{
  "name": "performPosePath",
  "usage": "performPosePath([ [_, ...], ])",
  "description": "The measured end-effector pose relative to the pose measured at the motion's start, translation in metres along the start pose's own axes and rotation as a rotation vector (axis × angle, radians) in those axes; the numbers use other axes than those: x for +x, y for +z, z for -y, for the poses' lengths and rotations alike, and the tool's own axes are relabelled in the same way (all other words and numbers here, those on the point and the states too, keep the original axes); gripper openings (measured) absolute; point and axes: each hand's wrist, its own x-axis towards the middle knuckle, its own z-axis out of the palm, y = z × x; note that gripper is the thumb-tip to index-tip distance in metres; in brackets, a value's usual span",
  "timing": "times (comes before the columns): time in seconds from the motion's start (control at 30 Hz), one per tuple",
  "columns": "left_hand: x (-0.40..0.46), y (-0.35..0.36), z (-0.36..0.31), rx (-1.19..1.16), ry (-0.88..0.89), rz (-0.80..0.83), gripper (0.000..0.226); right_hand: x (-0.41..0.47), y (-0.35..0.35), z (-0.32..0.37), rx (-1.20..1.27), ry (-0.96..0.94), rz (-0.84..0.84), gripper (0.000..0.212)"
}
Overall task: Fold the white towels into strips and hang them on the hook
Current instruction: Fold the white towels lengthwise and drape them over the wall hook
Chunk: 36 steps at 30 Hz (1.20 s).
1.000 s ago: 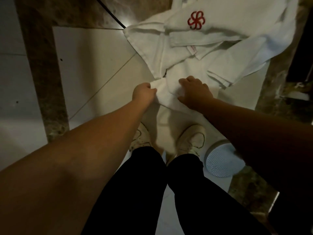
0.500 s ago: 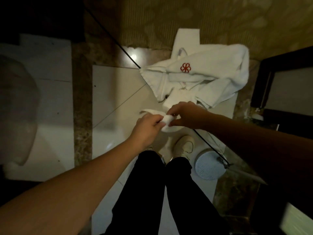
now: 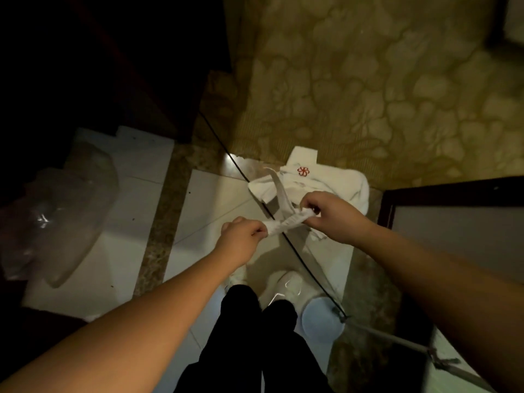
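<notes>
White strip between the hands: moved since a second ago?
Yes. The white strip is up off the towel pile, stretched between left hand and right hand.

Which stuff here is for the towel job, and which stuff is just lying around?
For the job:
- white strip, held taut between left hand and right hand
- white towel pile with a red logo, on the floor

Just lying about:
- clear plastic bag
- black cable
- round bluish object
</notes>
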Motion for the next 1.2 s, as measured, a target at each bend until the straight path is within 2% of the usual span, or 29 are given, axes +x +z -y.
performPosePath([
  [0.17, -0.047, -0.043, -0.035, -0.14, 0.109, -0.035, 0.005, -0.033, -0.064, 0.057, -0.046, -0.018, -0.079, 0.018],
  [0.2, -0.057, -0.051, -0.043, -0.163, 0.122, -0.031, 0.013, -0.039, -0.076, 0.073, -0.05, -0.043, -0.088, 0.02],
  [0.27, -0.076, -0.067, -0.063, -0.199, 0.16, -0.064, 0.047, -0.05, -0.098, 0.104, -0.063, -0.09, -0.107, 0.014],
  [0.3, -0.084, -0.077, -0.073, -0.219, 0.186, -0.122, 0.052, -0.055, -0.109, 0.119, -0.072, -0.107, -0.127, 0.01],
  [0.4, -0.112, -0.111, -0.097, -0.214, 0.218, -0.301, 0.023, -0.074, -0.143, 0.16, -0.076, -0.108, -0.218, 0.007],
  [0.53, -0.166, -0.156, -0.103, -0.213, 0.193, -0.425, 0.024, -0.109, -0.173, 0.204, -0.207, -0.182, -0.304, 0.015],
  [0.63, -0.22, -0.186, -0.097, -0.211, 0.236, -0.455, 0.021, -0.139, -0.185, 0.241, -0.377, -0.296, -0.28, 0.02],
  [0.77, -0.3, -0.21, -0.081, -0.205, 0.232, -0.522, 0.009, -0.17, -0.175, 0.3, -0.599, -0.472, -0.202, 0.01],
  [0.87, -0.366, -0.22, -0.055, -0.237, 0.172, -0.639, 0.009, -0.189, -0.156, 0.339, -0.583, -0.489, -0.213, 0.011],
  [0.93, -0.413, -0.223, -0.035, -0.296, 0.152, -0.742, 0.01, -0.202, -0.14, 0.358, -0.558, -0.458, -0.264, 0.02],
  [1.1, -0.534, -0.206, -0.012, -0.589, 0.206, -1.005, 0.026, -0.249, -0.095, 0.391, -0.478, -0.616, -0.419, 0.02],
  [1.2, -0.605, -0.19, -0.007, -0.745, 0.223, -1.098, 0.029, -0.277, -0.075, 0.407, -0.51, -0.629, -0.498, 0.021],
])
